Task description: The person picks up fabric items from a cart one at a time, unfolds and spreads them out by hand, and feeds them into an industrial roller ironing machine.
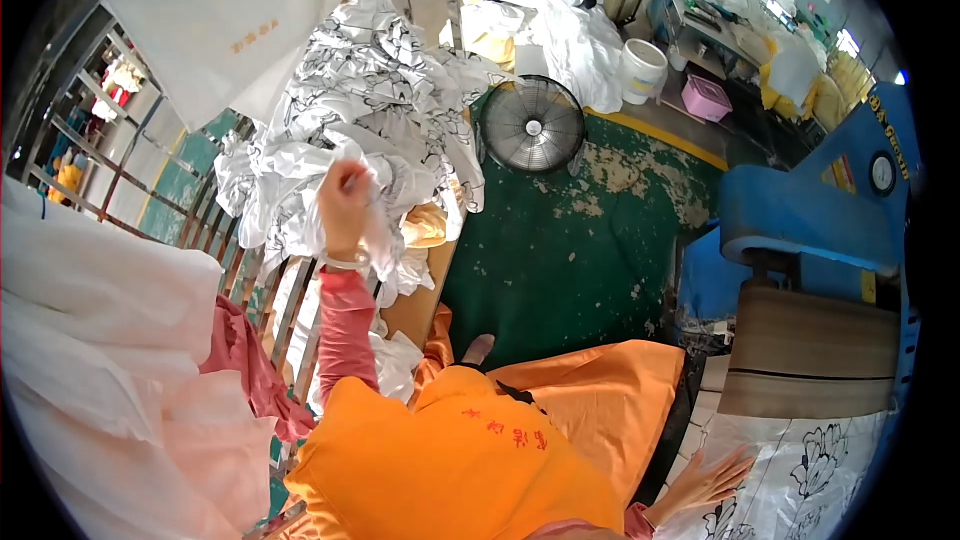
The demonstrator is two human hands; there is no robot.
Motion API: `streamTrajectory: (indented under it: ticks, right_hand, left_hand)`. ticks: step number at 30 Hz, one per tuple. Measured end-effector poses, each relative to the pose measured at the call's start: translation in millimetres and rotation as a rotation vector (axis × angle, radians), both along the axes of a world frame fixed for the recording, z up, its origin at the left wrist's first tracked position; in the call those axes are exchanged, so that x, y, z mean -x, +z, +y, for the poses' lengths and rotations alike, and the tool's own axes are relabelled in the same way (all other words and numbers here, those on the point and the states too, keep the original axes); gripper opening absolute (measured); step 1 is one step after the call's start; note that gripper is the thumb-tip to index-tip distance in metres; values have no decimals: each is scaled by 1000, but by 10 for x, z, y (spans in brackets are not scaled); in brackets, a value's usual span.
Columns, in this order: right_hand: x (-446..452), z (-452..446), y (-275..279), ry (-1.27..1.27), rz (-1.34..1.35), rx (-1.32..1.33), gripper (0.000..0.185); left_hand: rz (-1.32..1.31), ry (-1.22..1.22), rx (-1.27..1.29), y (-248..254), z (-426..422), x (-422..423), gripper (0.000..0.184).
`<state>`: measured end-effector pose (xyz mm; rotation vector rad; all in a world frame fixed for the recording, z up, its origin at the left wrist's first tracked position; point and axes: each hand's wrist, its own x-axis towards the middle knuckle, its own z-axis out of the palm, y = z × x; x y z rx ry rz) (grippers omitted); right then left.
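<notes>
My left hand (345,202), with a pale bracelet at the wrist, is curled closed on a piece of thin white cloth (378,240), which is partly blurred. It is raised over a large heap of white fabric with black line patterns (365,80). At the lower right, my right hand (712,480) lies flat with its fingers spread on a white sheet with black flower outlines (825,460). That sheet lies against the brown roller belt (810,350) of a blue machine (810,220).
A black round fan (532,127) stands on the worn green floor (560,260). Metal bars (120,175) run along the left, beside hanging white cloth (100,340). Orange cloth (610,400) lies beside me. Farther back are a white bucket (643,70) and a pink basket (706,98).
</notes>
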<state>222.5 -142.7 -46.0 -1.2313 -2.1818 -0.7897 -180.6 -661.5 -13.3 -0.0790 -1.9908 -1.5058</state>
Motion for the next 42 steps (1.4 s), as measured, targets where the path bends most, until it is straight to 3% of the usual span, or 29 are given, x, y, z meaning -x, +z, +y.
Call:
streamTrajectory:
  ticks: [2, 4, 6, 8, 10, 12, 14, 16, 18, 19, 20, 21, 22, 24, 25, 26, 27, 28, 29, 30, 32, 33, 34, 36, 39, 42]
  right_hand:
    - [6, 14, 47, -85, -54, 26, 79]
    - [60, 15, 150, -131, -47, 71, 78]
    - [29, 47, 167, -143, -23, 83, 77]
    - [-69, 234, 93, -99, -2, 64, 76]
    - [-67, 337, -14, -54, -9, 52, 70]
    - [-64, 230, 84, 100, 41, -5, 71]
    - [30, -11, 233, 54, -2, 165, 68]
    - [114, -131, 230, 288, 81, 197, 65]
    - [247, -254, 122, 536, 170, 335, 65]
    - [324, -318, -13, 662, 451, 685, 64]
    - [473, -435, -73, 707, 705, 1081, 54]
    - [541, -518, -126, 715, 854, 1331, 52]
    - [576, -602, -208, 731, 892, 1438, 51]
    - [675, -656, -395, 757, 922, 1593, 49]
    - [676, -655, -521, 738, 897, 1599, 47]
    - [710, -624, -652, 715, 845, 1597, 46]
    - [731, -576, -778, 683, 776, 1566, 45]
    - [711, -538, -859, 647, 672, 1500, 44]
    - [703, -489, -944, 602, 542, 1426, 42]
    - [669, -439, -991, 560, 413, 1344, 41]
    - [537, -313, -1001, 470, 81, 1106, 39]
    - [479, -254, -970, 433, -88, 1013, 33]
    - [387, -220, -933, 485, 22, 1084, 29]
    - [252, -189, -963, 409, 383, 1840, 30]
    - [311, -520, -602, 498, 944, 2068, 32]
    - [434, -764, -493, 567, 1496, 2160, 37]
  left_hand:
    - [61, -290, -132, 550, 636, -210, 6]
    - [224, -603, -158, 640, 1233, -240, 7]
    - [180, -840, -103, 653, 1823, -444, 5]
    - [-55, -1144, -156, 594, 2282, -797, 3]
    - [18, -1491, -117, 385, 2707, -1045, 3]
    - [-336, -1896, -381, 451, 2961, -1411, 6]
    - [-252, -1999, -292, 487, 3154, -1535, 8]
    - [-352, -2057, -506, 524, 3297, -1568, 7]
    - [-190, -1964, -512, 631, 3355, -1454, 3]
    - [-203, -2010, -640, 691, 3409, -1380, 6]
    - [-447, -1975, -721, 862, 3335, -1321, 13]
    - [-370, -1972, -803, 872, 3389, -1225, 13]
    - [-325, -1834, -989, 898, 3412, -1192, 10]
    - [-276, -1435, -745, 1059, 3275, -1000, 18]
    - [-259, -1277, -683, 1025, 3226, -821, 24]
    - [-125, -1232, -694, 984, 3171, -669, 29]
    - [-192, -1244, -834, 1020, 3117, -520, 25]
    - [-184, -1230, -779, 967, 3050, -324, 26]
    - [4, -1021, -396, 927, 2999, -162, 30]
    - [-284, -1062, -636, 594, 2888, 353, 29]
    - [-275, -1291, -621, 90, 2649, 993, 31]
    - [-308, -1256, -626, -86, 2589, 1224, 31]
    - [-350, -1180, -632, -243, 2559, 1355, 31]
    - [-434, -1047, -641, -550, 2502, 1614, 32]
    - [-559, -977, -596, -973, 2468, 1548, 34]
    - [-711, -1089, -443, -1396, 2503, 1032, 38]
